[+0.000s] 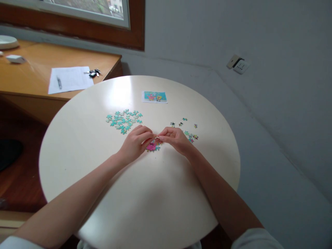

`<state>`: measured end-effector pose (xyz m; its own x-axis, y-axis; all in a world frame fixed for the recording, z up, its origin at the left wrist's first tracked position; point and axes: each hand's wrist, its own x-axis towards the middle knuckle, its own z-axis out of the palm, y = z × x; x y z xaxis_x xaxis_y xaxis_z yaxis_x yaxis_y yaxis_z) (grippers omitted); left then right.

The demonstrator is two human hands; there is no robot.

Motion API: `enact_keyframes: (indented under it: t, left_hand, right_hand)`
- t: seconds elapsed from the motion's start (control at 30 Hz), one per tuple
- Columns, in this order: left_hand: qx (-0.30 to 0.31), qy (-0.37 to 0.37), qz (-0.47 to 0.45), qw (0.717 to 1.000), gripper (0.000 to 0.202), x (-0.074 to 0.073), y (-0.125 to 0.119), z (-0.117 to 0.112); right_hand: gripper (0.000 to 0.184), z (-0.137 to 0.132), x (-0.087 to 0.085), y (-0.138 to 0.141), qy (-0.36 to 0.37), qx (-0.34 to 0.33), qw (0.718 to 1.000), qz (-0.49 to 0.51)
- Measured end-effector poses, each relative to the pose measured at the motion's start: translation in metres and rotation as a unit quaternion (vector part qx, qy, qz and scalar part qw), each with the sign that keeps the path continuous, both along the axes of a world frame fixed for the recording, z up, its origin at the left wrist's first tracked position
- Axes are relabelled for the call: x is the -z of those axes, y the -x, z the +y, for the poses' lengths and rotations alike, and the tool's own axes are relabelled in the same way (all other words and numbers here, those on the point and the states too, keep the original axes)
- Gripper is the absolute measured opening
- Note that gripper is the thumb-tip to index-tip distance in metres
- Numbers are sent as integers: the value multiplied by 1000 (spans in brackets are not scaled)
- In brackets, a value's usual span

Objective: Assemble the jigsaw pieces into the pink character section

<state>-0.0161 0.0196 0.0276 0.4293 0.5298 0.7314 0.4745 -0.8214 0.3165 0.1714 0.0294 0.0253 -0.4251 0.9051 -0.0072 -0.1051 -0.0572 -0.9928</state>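
My left hand and my right hand meet fingertip to fingertip over the middle of the round table. Both are closed in a pinch on a small jigsaw puzzle piece, mostly hidden by the fingers. Just below them lies a cluster of pink puzzle pieces, partly covered by my hands. To the left of my left hand a spread of teal puzzle pieces lies loose. Beyond my right hand are several scattered multicoloured pieces.
A cartoon picture card lies toward the far side of the white round table. On the wooden desk at left are a paper sheet, a pen and keys. A wall stands close at right.
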Motion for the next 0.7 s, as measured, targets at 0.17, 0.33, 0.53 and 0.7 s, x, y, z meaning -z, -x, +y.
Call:
enact_keyframes:
  t: [0.17,0.33,0.53,0.7]
  left_hand:
    - [1,-14,22,1000,14,-2,0,-1]
    - [5,-36,44,998,14,-2,1,-1]
    - [7,-52,56,997,15,-3,0,-1]
    - [-3,-38,60,998,16,-5,1,-2]
  right_hand:
    - [20,0,0,-1,-7,5,1000,-16]
    - [21,-2,-3,0,-2,13,999,-35]
    - [24,-2,-6,2,5,23,999,-49]
    - [23,-1,-5,0,-3,9,999,-40]
